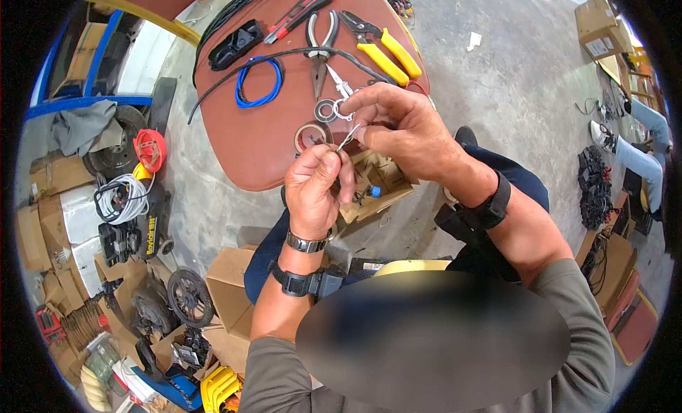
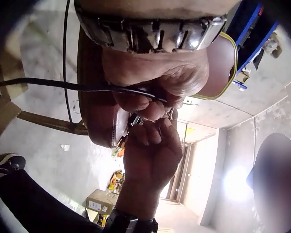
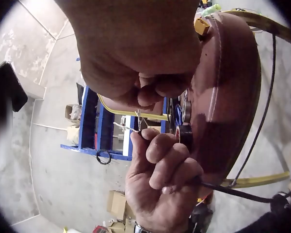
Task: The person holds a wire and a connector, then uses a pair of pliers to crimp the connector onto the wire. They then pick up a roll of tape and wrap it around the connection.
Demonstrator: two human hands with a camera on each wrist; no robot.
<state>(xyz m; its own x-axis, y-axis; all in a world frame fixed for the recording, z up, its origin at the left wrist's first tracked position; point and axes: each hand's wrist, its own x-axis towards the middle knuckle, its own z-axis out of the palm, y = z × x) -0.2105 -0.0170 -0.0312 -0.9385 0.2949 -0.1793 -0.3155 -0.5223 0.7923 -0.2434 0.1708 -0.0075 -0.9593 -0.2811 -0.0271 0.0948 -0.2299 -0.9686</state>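
- While the wires [image 1: 348,137] are seen from above in the head view, a split into two pale bunches is shown more clearly in the right wrist view.
- The black cable [image 2: 68,87] is seen in both wrist views, running out from the left hand [image 1: 316,182]; in the head view this stretch is hidden.
- Left fingers: curled, cable gripped, wires protruding past thumb and forefinger.
- Right hand [image 1: 405,125]: wire tips pinched between thumb and forefinger; exact contact partly hidden.
- Position: wires held between both hands, above the near edge of the brown padded surface [image 1: 241,147].
- On the surface are laid pliers [image 1: 320,65], scissors [image 1: 341,83], yellow-handled cutters [image 1: 391,54], a red knife [image 1: 302,14], and a blue wire coil [image 1: 240,86].
- Room: grey concrete floor [image 1: 469,79], with cardboard boxes and loose wheels at one side; another person's legs [image 1: 639,118] are seen opposite.
- Appearance: wires thin, silvery, bare, slightly twisted; cable black, smooth, gently curved.
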